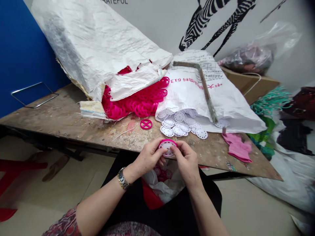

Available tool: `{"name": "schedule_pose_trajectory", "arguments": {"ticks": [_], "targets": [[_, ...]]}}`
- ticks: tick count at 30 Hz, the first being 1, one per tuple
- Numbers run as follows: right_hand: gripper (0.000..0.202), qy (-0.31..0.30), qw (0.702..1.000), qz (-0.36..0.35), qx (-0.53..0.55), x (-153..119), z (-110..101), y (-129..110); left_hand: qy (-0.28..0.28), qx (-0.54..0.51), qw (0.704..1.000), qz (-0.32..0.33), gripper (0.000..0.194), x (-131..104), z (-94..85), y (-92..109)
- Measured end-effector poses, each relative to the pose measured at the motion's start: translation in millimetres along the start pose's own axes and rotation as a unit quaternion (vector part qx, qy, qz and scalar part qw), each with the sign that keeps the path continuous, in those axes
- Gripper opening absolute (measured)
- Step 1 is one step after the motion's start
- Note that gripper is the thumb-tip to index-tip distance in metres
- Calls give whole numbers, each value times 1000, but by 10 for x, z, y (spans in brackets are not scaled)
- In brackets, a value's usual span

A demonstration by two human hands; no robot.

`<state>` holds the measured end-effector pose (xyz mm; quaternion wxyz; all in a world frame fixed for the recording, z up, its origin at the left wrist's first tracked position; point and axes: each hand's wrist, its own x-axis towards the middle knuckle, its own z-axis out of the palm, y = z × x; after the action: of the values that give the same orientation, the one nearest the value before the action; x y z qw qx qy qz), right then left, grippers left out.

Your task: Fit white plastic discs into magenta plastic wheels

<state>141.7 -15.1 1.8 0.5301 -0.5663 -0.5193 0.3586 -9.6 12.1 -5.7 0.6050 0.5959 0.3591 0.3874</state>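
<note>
brown wooden table; white woven sack spilling magenta plastic spoked rings; beside, white slotted plastic discs. magenta-rimmed white disc at table's near edge: could drop to black-clad lap if pinch loosens. left hand, right hand gripping it, thumbs on top, under-fingers hard to see.

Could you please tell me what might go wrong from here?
The pink-rimmed white disc is held by the fingertips of the left hand and right hand at the table edge, so it might slip and drop. The loose white discs overlap at the white sack's mouth; a bump could scatter them. The bent bar lying on that sack could slide if the sack is tugged.
</note>
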Motion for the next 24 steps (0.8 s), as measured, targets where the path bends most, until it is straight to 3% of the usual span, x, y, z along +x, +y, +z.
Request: {"name": "schedule_pose_trajectory", "arguments": {"ticks": [7, 14, 20, 24], "targets": [[21, -41, 999, 7, 0, -13, -10, -3, -23, 3, 1000, -10, 30, 6, -34, 17], [16, -53, 994, -40, -89, -114, -30, -54, -20, 148, 987, 57, 26, -40, -62, 47], [14, -34, 999, -3, -11, -100, 7, -41, -22, 187, 979, 81, 27, -28, -82, 120], [24, -16, 994, 47, 95, -81, 47, 34, -64, 127, 989, 41, 27, -59, -84, 105]]}}
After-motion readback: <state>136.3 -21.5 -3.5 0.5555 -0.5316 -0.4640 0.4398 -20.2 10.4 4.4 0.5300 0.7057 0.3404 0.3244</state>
